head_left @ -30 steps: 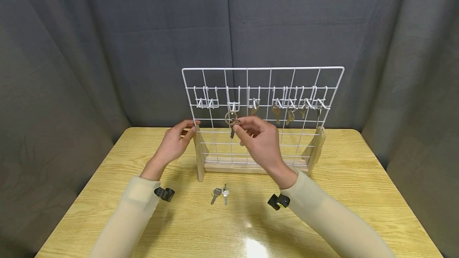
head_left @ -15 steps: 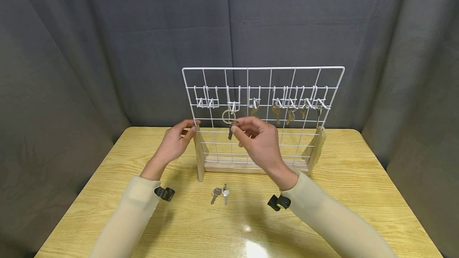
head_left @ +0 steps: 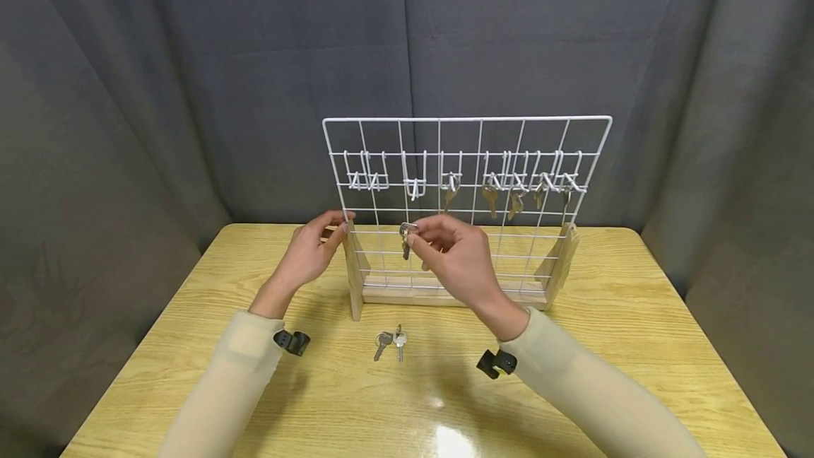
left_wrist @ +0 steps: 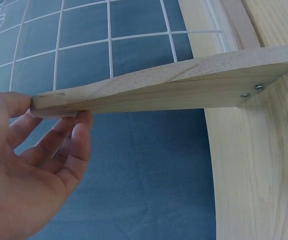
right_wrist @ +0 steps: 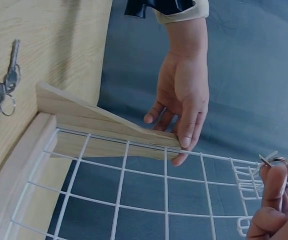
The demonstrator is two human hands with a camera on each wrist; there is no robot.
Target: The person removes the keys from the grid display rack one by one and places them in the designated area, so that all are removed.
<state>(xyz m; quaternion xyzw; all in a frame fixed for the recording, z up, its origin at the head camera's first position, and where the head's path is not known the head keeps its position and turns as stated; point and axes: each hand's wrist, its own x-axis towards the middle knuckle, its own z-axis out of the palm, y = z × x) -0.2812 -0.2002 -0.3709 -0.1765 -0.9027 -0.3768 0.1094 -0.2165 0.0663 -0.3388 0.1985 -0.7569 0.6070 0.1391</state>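
The ringed key (head_left: 405,250) sits pinched in the right hand (head_left: 466,260), in front of the white wire rack (head_left: 467,118) and lower than a bare hook (head_left: 415,189), while the left hand (head_left: 311,251) grips the wooden side support (left_wrist: 153,92), presumably to keep everything from shifting.

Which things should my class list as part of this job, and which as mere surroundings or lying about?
Job, apparently:
key in the right hand
two keys lying on the table
hanging keys
white wire rack
hooks
wooden side the left hand holds

Surroundings:
table
grey curtain
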